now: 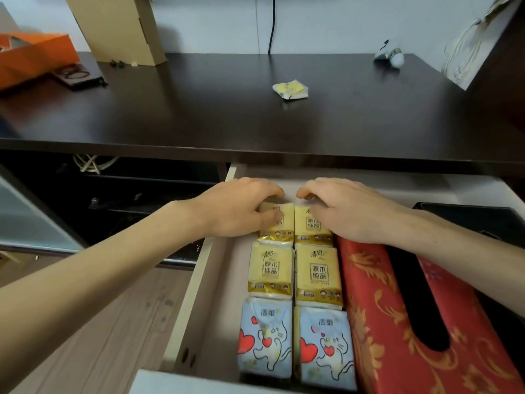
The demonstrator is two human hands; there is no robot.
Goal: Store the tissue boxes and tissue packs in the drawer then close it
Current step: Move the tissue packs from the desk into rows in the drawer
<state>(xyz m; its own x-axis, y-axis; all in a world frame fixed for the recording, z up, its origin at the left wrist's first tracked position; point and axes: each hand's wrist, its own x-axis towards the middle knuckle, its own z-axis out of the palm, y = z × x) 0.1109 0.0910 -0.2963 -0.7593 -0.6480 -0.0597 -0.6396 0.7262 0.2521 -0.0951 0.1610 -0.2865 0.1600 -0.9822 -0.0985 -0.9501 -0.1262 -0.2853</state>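
From the head cam, your left hand (238, 207) and right hand (341, 209) rest curled, fingers bent down over the two yellow tissue packs (295, 223) at the back of the open drawer (199, 280). Four more packs sit in front, two yellow (295, 271), two blue with cats and hearts (295, 342), beside a red floral tissue box (383, 322) along the right. One stray pack (290, 89) is still on the desk (199, 109).

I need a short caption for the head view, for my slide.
Both hands settle two yellow tissue packs into the open drawer.
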